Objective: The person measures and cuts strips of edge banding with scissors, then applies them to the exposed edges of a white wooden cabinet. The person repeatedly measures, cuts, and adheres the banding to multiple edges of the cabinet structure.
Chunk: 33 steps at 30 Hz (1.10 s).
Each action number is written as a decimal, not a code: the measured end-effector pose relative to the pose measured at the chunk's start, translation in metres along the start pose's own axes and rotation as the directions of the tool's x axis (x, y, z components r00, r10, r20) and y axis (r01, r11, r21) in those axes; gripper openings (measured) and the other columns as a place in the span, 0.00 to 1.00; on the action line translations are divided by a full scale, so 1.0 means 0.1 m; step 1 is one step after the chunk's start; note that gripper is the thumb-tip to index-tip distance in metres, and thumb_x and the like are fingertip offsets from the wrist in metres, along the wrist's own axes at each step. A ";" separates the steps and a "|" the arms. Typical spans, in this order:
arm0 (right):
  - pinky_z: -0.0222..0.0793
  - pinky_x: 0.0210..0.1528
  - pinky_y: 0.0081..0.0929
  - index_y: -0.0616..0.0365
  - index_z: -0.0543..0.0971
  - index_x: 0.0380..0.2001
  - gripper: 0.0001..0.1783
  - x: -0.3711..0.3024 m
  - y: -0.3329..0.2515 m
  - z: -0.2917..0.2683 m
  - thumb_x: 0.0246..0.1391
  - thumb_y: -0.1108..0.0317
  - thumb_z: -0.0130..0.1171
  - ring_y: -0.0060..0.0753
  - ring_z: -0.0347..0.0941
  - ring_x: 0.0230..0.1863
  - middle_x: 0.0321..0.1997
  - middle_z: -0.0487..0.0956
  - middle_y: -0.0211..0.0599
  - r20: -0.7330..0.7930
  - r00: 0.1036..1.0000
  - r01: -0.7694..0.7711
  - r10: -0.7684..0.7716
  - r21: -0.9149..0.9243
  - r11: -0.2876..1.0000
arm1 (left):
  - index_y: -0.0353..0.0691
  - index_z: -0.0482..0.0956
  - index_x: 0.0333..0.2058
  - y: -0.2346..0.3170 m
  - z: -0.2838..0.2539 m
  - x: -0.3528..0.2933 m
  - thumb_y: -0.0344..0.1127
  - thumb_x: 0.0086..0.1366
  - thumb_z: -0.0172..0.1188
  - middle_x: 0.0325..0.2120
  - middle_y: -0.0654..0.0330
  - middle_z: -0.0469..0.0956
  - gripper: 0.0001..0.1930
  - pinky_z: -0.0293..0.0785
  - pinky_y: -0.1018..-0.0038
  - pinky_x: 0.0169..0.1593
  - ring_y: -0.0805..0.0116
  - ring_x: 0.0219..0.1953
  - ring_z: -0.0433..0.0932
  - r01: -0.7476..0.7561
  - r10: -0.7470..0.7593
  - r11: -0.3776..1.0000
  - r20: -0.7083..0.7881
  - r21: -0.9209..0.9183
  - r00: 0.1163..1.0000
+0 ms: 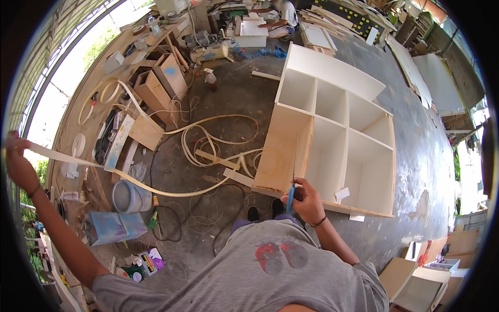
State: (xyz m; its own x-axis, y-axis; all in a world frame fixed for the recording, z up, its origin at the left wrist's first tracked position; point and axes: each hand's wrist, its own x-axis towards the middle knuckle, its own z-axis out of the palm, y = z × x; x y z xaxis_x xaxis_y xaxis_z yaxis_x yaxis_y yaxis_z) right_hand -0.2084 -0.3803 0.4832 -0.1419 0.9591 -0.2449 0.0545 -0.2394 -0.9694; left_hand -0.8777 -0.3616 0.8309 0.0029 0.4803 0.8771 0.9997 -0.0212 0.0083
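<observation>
Item: pale edging strip (156, 193), one long length. Runs from the left hand (21, 161), at far left, past the bucket to loose loops on the floor (236, 104), left of the cabinet (328, 125).

Left hand: fingers grasping the strip near its end, arm outstretched.
Right hand (307, 200): fingers clenched on the blue handle of a thin-bladed tool (291, 199), likely scissors; blade points away, over the cabinet's tan side panel. Contact with the panel cannot be told.

Hazards, as judged:
- Kinking or knotting, should the overlapping loops be pulled tight.
- Snagging, should the strip drag against the upright boards (120, 138) on the left.
- Tripping, caused by loops and black cable (179, 221) near the shoes (253, 213).
- Scratched panel, should the blade tip dip.

Containers:
- Cabinet, white inside, several open compartments; a small white block (341, 194) at its near edge.
- Bucket (138, 200), grey-blue, near left; contents cannot be made out.
- Open-ended wooden box (152, 92), far left; interior too shadowed to read.
- Clear bottle (154, 26), far left, on the desk (99, 67); contents unclear.
</observation>
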 end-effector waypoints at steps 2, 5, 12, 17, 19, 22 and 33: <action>0.77 0.44 0.23 0.62 0.66 0.52 0.25 0.00 0.01 0.09 0.51 0.83 0.60 0.26 0.79 0.38 0.35 0.79 0.37 0.014 0.999 0.032 -0.032 0.032 0.999 | 0.35 0.77 0.38 0.80 0.44 -0.40 0.39 0.64 0.47 0.36 0.56 0.80 0.14 0.71 0.69 0.40 0.69 0.34 0.76 0.276 -0.186 0.921 0.310 -0.275 0.932; 0.76 0.45 0.24 0.63 0.66 0.53 0.25 -0.07 -0.01 0.05 0.51 0.84 0.59 0.27 0.79 0.39 0.36 0.79 0.38 -0.028 0.998 0.063 -0.062 0.010 0.998 | 0.34 0.76 0.38 2.00 1.28 -1.21 0.36 0.62 0.46 0.34 0.59 0.80 0.14 0.68 0.77 0.37 0.74 0.31 0.73 0.665 -0.114 0.621 0.792 -0.415 0.600; 0.75 0.43 0.22 0.64 0.70 0.53 0.24 -0.29 0.01 0.00 0.52 0.81 0.62 0.23 0.78 0.36 0.34 0.79 0.34 0.102 0.995 0.022 -0.011 -0.102 0.995 | 0.33 0.74 0.40 3.54 1.88 -2.55 0.40 0.73 0.46 0.21 0.66 0.71 0.15 0.70 0.80 0.32 0.76 0.25 0.74 0.918 0.208 -0.070 0.895 -0.389 0.395; 0.70 0.36 0.17 0.64 0.72 0.53 0.29 -0.45 0.13 -0.04 0.48 0.71 0.70 0.15 0.73 0.30 0.28 0.77 0.27 0.086 0.995 -0.039 0.041 -0.018 0.999 | 0.35 0.73 0.39 4.07 1.86 -2.54 0.40 0.73 0.47 0.20 0.67 0.69 0.13 0.63 0.84 0.22 0.82 0.19 0.67 0.972 0.393 -0.094 0.888 -0.217 0.237; 0.68 0.35 0.16 0.64 0.72 0.54 0.31 -0.48 0.14 -0.02 0.47 0.67 0.72 0.14 0.71 0.30 0.26 0.76 0.25 0.110 0.992 -0.062 0.054 0.073 0.995 | 0.35 0.73 0.37 4.12 1.85 -2.50 0.39 0.73 0.47 0.20 0.67 0.69 0.13 0.62 0.84 0.21 0.83 0.18 0.66 0.972 0.456 -0.053 0.861 -0.227 0.226; 0.69 0.41 0.18 0.63 0.69 0.56 0.34 -0.49 0.11 -0.07 0.49 0.63 0.71 0.17 0.72 0.37 0.32 0.76 0.27 0.211 0.977 -0.055 0.035 0.087 0.995 | 0.37 0.73 0.33 4.17 1.81 -2.45 0.39 0.72 0.48 0.20 0.68 0.71 0.12 0.63 0.84 0.23 0.83 0.19 0.66 0.967 0.514 -0.011 0.828 -0.254 0.224; 0.68 0.42 0.18 0.63 0.70 0.52 0.30 -0.50 -0.19 0.03 0.49 0.62 0.71 0.17 0.72 0.38 0.34 0.75 0.27 0.373 0.927 -0.108 0.034 0.180 0.978 | 0.36 0.73 0.29 4.23 1.64 -2.33 0.36 0.69 0.52 0.19 0.69 0.72 0.11 0.61 0.84 0.25 0.85 0.21 0.66 0.925 0.512 0.170 0.832 -0.341 0.213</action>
State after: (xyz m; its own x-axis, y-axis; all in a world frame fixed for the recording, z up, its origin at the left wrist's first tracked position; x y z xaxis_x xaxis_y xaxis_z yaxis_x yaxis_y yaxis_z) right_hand -0.2050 -0.4238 0.5139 -0.4988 0.8247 -0.2666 -0.1092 -0.3650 -0.9246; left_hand -0.4518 -0.3388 0.5515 0.5310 0.8212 -0.2091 0.1651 0.1418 0.9760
